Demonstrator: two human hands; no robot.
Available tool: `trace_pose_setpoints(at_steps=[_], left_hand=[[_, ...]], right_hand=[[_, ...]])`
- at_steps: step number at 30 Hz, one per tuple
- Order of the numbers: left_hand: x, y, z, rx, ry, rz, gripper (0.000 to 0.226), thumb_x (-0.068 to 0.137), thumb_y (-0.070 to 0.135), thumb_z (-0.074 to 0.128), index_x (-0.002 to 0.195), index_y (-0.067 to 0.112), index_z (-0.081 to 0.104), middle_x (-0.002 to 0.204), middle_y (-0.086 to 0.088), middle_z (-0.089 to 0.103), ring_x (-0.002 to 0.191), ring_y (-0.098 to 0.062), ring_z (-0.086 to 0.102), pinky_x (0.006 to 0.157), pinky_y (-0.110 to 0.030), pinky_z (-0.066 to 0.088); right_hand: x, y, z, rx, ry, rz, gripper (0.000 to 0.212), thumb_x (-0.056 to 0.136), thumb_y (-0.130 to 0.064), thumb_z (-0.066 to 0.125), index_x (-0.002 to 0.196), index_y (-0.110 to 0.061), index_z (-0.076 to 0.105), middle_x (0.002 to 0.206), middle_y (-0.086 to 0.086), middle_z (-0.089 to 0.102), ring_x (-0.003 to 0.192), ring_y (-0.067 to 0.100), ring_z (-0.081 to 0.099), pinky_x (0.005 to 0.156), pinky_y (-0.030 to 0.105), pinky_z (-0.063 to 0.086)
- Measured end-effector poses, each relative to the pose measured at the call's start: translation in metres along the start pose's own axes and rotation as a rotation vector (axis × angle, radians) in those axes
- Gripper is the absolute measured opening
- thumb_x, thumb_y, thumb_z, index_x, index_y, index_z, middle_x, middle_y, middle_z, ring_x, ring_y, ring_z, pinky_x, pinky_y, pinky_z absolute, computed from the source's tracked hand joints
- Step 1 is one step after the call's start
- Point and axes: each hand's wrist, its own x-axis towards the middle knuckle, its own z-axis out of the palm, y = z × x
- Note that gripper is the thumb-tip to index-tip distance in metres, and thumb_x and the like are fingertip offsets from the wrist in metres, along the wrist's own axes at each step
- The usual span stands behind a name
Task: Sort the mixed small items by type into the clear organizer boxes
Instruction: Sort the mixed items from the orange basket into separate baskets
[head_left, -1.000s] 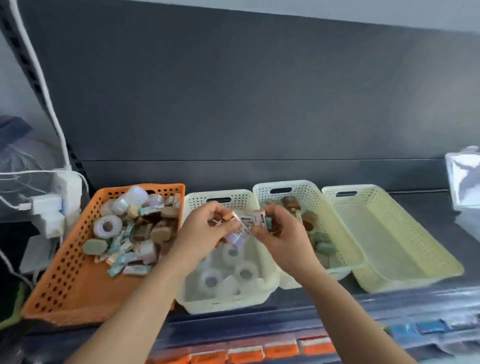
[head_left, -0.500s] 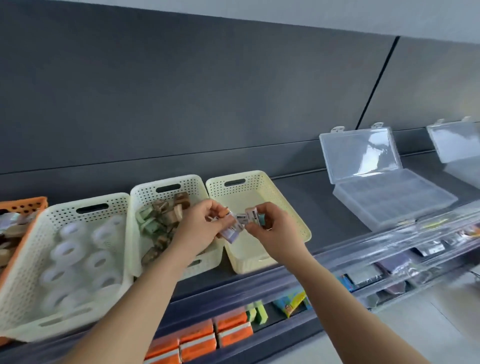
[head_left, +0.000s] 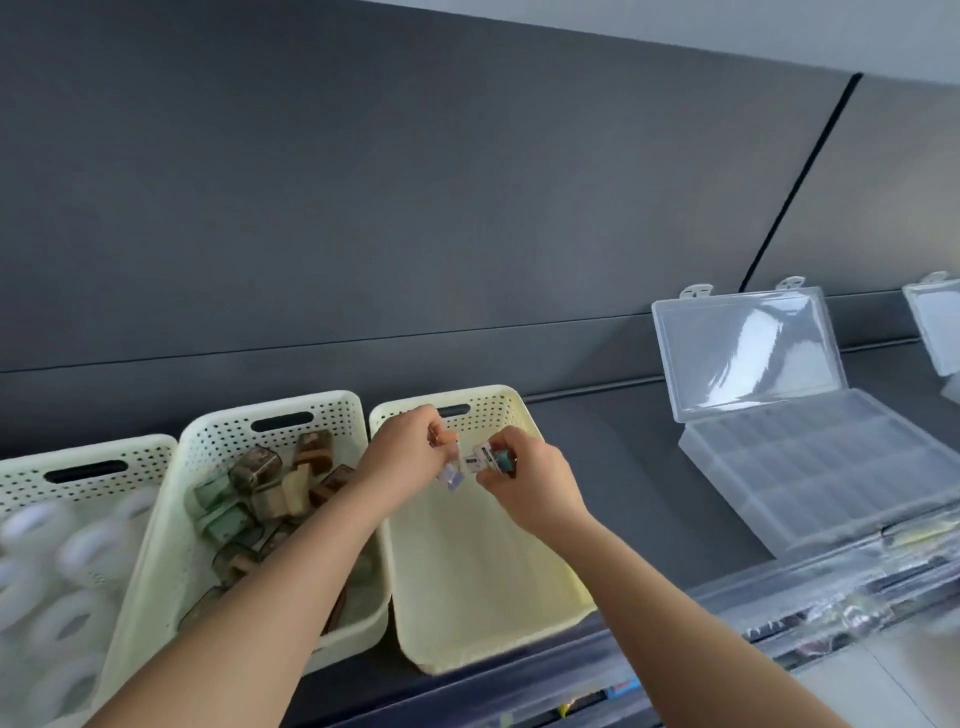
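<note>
site: shop | dark shelf panels (head_left: 363, 208) | packaged goods (head_left: 852, 618) behind clear shelf rail (head_left: 737, 597)

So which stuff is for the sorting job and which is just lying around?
For the job: small packets pinched by left hand and right hand; open clear organizer box; tape-roll basket; basket of wrapped blocks; empty basket under the hands.
Just lying about: packaged goods on the lower shelf.

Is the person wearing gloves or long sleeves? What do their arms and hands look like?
No gloves and no long sleeves. The left hand and the right hand are bare. The left forearm and the right forearm are bare too, as far as the picture shows. I see no watch, bracelet or ring, though the fingers are a bit blurred.
</note>
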Motion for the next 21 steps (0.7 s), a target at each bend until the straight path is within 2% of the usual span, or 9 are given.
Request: trace_pose_setpoints(at_steps=[4,6,8,11,13,16,21], left_hand=[[0.016,-0.013,0.010,0.189,-0.054,0.178,0.035,0.092,0.021,0.055,0.127,0.024,0.053,0.122,0.001,0.056,0.104,-0.019,0.056,0.085,-0.030,0.043],[0.017,-0.019,0.014,0.393,-0.106,0.246,0.044,0.091,0.014,0.052,0.133,0.026,0.049,0.121,0.000,0.055,0.112,-0.023,0.054,0.091,-0.035,0.044],[0.015,-0.022,0.019,0.664,-0.172,0.279,0.040,0.091,0.011,0.048,0.129,0.021,0.050,0.115,-0.001,0.059,0.108,-0.025,0.056,0.090,-0.037,0.045],[0.010,-0.024,0.026,0.883,-0.247,0.277,0.045,0.091,0.010,0.043,0.135,0.017,0.047,0.117,-0.003,0.060,0.111,-0.025,0.053,0.101,-0.038,0.036],[0.007,-0.022,0.025,0.897,-0.248,0.259,0.046,0.091,0.010,0.043,0.136,0.018,0.047,0.119,-0.003,0.060,0.114,-0.025,0.052,0.105,-0.040,0.032],[-0.005,-0.014,0.017,0.813,-0.188,0.235,0.042,0.090,0.013,0.050,0.131,0.019,0.052,0.121,-0.004,0.060,0.115,-0.025,0.052,0.104,-0.037,0.034],[-0.042,-0.003,-0.013,0.691,0.045,0.201,0.025,0.093,0.028,0.053,0.115,0.017,0.060,0.115,0.000,0.057,0.116,-0.020,0.047,0.095,-0.032,0.036]], right_hand=[[0.029,0.006,0.009,-0.100,-0.065,-0.051,0.043,0.091,-0.020,0.053,0.133,-0.021,0.045,0.130,0.000,0.053,0.110,0.023,0.054,0.085,0.029,0.044],[0.038,0.009,0.016,-0.205,-0.160,-0.104,0.044,0.092,-0.014,0.048,0.136,-0.020,0.043,0.141,-0.001,0.044,0.118,0.026,0.051,0.092,0.033,0.045],[0.041,0.012,0.023,-0.314,-0.268,-0.109,0.044,0.093,-0.013,0.045,0.137,-0.018,0.043,0.146,-0.002,0.038,0.123,0.027,0.049,0.096,0.036,0.044],[0.042,0.015,0.028,-0.401,-0.350,-0.132,0.047,0.094,-0.015,0.045,0.140,-0.015,0.038,0.151,-0.002,0.031,0.130,0.025,0.041,0.102,0.034,0.037],[0.043,0.017,0.027,-0.415,-0.364,-0.160,0.047,0.095,-0.017,0.046,0.141,-0.013,0.036,0.151,0.001,0.029,0.134,0.024,0.035,0.106,0.033,0.033],[0.041,0.018,0.022,-0.414,-0.363,-0.192,0.050,0.094,-0.025,0.050,0.141,-0.015,0.036,0.147,0.004,0.035,0.133,0.025,0.036,0.107,0.036,0.035],[0.024,0.010,0.013,-0.356,-0.247,-0.309,0.046,0.092,-0.033,0.054,0.135,-0.023,0.043,0.136,0.000,0.048,0.126,0.023,0.043,0.098,0.035,0.043]])
